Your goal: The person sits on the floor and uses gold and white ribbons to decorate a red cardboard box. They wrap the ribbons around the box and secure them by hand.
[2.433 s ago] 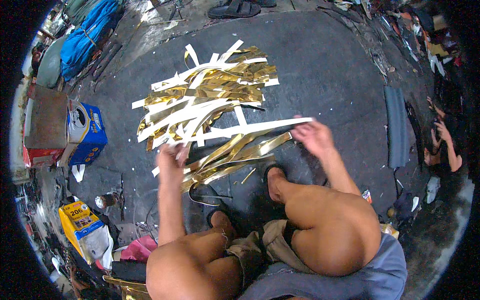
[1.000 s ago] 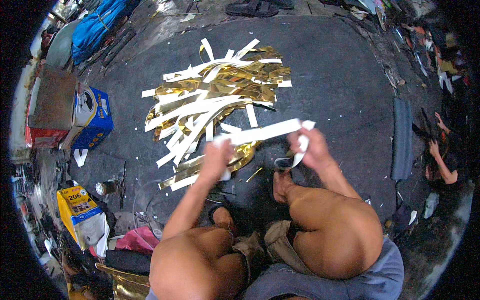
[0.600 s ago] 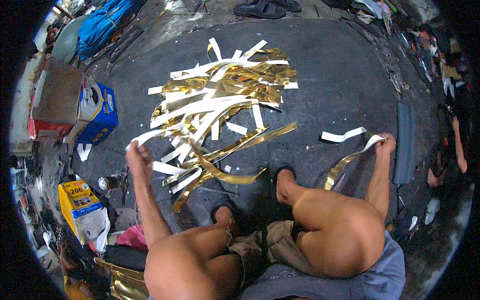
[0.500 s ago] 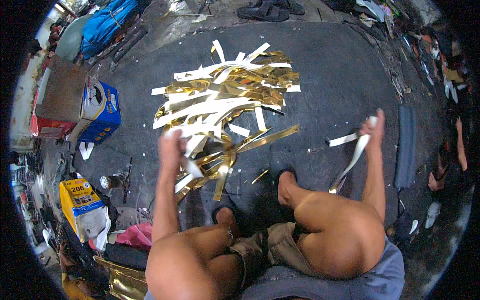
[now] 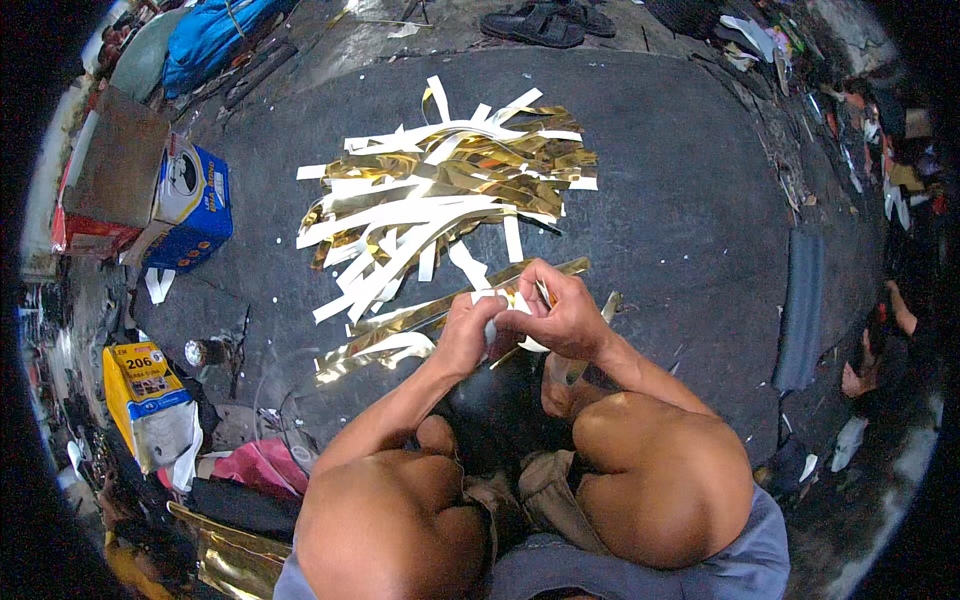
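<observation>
Both hands meet in front of my knees, close to the near edge of a pile of gold-and-white strips [image 5: 420, 210]. My left hand [image 5: 468, 335] is closed, pinching a white-and-gold strip [image 5: 514, 299] between thumb and fingers. Bent and closed too, my right hand [image 5: 570, 312] grips the strips at the other side, its fingertips nearly touching the left ones. Loose strip ends hang by both hands, one a white and gold tail [image 5: 400, 345] left of my left hand. What lies inside the palms is hidden.
The pile lies on a dark mat [image 5: 680, 200]. To the left stand a blue and white carton [image 5: 200, 215] and a yellow tin-like container [image 5: 145, 385]. Black sandals [image 5: 535, 28] sit at the far edge, a grey padded strip [image 5: 802, 310] at the right.
My hands were wide apart, each with strips. They have come together in the middle, the left moving right and the right moving left; the near strips have shifted off the pile.
</observation>
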Tool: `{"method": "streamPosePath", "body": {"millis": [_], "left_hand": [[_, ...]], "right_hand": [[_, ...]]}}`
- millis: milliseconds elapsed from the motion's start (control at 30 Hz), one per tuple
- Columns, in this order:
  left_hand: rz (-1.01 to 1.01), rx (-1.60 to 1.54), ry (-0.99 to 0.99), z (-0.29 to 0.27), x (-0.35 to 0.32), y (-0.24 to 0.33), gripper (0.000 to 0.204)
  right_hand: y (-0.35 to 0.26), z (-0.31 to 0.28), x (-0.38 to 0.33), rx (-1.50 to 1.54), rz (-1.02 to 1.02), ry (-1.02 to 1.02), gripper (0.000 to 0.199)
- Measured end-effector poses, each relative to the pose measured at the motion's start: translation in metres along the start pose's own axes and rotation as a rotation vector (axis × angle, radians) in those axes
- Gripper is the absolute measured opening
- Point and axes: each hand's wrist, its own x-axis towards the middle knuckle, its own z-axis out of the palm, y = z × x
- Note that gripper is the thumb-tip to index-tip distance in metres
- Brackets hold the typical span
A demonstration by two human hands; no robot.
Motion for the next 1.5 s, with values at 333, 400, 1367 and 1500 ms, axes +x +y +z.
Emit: {"method": "streamPosePath", "body": {"millis": [333,400,1367,1500], "left_hand": [[0.413,0.867,-0.293,-0.030,0.022,-0.028,0.032],[0.203,0.788,-0.355,-0.021,0.014,0.002,0.025],[0.545,-0.665,0.432,-0.300,-0.040,0.064,0.016],[0.548,-0.700,0.668,-0.314,-0.050,0.059,0.017]], "right_hand": [[-0.015,-0.003,-0.008,-0.066,-0.032,-0.048,0.020],[-0.006,-0.003,-0.007,0.009,-0.019,-0.053,0.020],[0.261,-0.257,-0.043,1.455,0.162,1.039,0.056],[0.300,-0.315,-0.089,1.475,0.019,1.334,0.050]]}}
